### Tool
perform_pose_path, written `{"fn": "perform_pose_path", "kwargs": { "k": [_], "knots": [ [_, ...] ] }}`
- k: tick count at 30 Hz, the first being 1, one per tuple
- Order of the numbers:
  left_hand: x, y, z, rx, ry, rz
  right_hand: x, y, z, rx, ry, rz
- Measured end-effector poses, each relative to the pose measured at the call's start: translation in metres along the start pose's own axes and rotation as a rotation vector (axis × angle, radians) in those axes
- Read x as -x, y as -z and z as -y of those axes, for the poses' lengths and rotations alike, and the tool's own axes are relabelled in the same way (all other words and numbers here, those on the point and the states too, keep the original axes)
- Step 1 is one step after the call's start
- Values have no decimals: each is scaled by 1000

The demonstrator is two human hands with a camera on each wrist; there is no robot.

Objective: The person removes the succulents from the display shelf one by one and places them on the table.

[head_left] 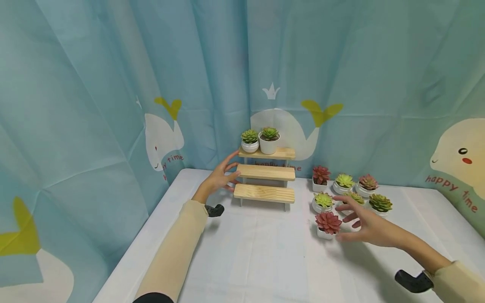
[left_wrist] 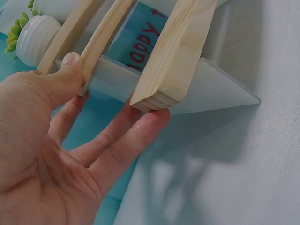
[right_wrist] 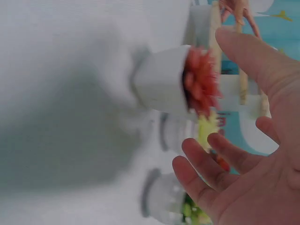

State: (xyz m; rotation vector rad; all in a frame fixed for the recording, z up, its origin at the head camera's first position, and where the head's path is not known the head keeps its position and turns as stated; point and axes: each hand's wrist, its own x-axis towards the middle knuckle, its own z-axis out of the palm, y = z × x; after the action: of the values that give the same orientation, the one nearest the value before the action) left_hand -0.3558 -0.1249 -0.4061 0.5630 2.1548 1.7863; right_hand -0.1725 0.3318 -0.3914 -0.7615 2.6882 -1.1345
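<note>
A three-step wooden shelf stand (head_left: 266, 171) with white side panels stands at the back of the table. Two green succulents, one in a rounded white pot (head_left: 250, 146) and one in a taller white pot (head_left: 268, 146), sit on its top step. My left hand (left_wrist: 65, 154) touches the left ends of the boards, fingers spread, the thumb against one board and fingertips under the lowest one. My right hand (head_left: 373, 223) reaches toward a red succulent (head_left: 328, 223) in a square white pot, thumb and fingers parted around the air beside it, holding nothing.
Behind the red succulent stand several more potted succulents, among them a yellow-green one (head_left: 323, 200), a dark green one (head_left: 380, 203) and another red one (head_left: 321, 176). A blue curtain (head_left: 212, 75) with whale prints hangs behind the white table (head_left: 242, 261).
</note>
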Motion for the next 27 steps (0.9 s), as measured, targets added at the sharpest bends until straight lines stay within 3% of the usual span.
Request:
{"fn": "perform_pose_path", "kwargs": {
  "k": [6, 14, 21, 27],
  "knots": [
    [1, 0, 0, -9, -9, 0, -3, 15, 11, 48, 43, -35],
    [0, 0, 2, -12, -6, -1, -10, 27, 17, 144, 109, -186],
    [1, 0, 1, -11, -8, 5, -22, 36, 23, 132, 170, -292],
    [1, 0, 2, -15, -20, 4, -33, 40, 29, 93, 161, -313]
  ]
}}
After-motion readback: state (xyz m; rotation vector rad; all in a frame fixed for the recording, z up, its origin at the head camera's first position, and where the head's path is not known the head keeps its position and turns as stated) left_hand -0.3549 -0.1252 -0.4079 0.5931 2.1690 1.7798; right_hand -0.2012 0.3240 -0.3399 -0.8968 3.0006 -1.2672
